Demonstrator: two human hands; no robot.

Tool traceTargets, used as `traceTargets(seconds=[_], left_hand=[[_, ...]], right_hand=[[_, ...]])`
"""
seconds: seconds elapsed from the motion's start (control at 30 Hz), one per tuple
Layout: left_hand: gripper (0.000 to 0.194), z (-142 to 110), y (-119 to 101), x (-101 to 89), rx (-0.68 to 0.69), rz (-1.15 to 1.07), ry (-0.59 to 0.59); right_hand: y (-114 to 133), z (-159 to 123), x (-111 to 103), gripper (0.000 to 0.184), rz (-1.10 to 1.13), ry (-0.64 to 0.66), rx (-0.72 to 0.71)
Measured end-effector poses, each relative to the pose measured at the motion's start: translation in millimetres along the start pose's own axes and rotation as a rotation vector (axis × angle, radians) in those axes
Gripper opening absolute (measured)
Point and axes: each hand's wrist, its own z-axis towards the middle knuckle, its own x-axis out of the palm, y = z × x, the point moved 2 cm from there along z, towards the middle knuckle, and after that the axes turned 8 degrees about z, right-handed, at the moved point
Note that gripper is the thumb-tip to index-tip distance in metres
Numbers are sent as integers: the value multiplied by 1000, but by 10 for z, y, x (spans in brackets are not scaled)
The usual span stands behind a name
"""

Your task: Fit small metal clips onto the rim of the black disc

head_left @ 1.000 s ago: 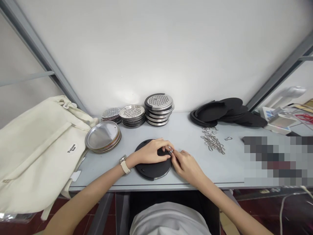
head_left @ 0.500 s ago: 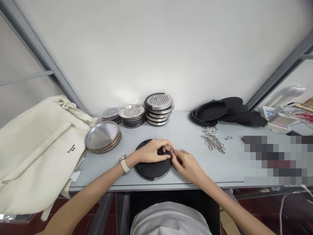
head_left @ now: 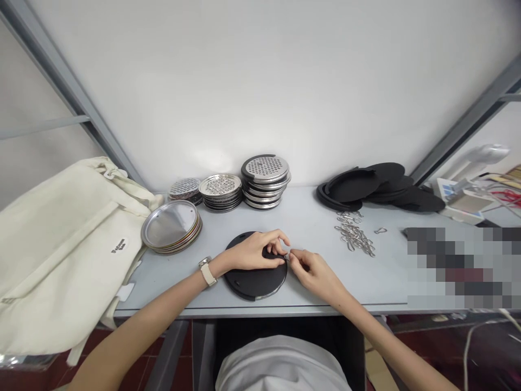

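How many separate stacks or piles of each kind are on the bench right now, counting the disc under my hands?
Perforated metal disc stacks: 3
Plain metal plate stack: 1
Black disc pile: 1
Black disc under the left hand and right hand: 1
Metal clip pile: 1
Cream bag: 1
Total: 8
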Motion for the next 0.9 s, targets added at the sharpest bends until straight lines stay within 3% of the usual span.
traceTargets(seconds=[0.13, 0.4, 0.9], left_hand=[[37, -3, 18, 13, -26, 15, -6], [41, -1, 62, 27, -39, 29, -61], [32, 8, 3, 4, 10, 31, -40]], right_hand=[[-11, 1, 9, 34, -21, -18, -8], [46, -8, 99, 26, -400, -87, -172], [59, -28, 98, 28, -420, -49, -122]])
